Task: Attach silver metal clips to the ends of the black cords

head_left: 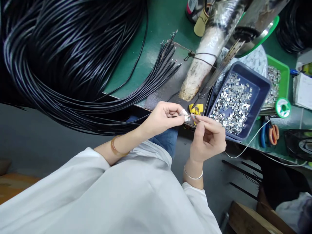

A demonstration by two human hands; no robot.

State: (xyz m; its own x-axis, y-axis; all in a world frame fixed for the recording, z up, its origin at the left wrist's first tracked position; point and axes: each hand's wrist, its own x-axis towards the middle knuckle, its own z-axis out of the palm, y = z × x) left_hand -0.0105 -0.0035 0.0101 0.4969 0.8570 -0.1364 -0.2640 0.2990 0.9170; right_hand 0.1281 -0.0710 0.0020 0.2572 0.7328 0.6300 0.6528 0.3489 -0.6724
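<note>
My left hand, with white wrapping on the fingertips, is closed in a pinch on the end of a black cable. My right hand faces it, thumb and fingers pinched on a small metal shell right at the cable's tip. Fingers partly hide where the two meet. Behind the hands lies a yellow piece on a dark plate. To the right, a dark blue bin holds many loose small metal shells.
A large coil of black cables fills the left, its bundled ends resting on the green table. A plastic-wrapped post leans behind. A green bin, solder spool and orange-handled pliers lie right.
</note>
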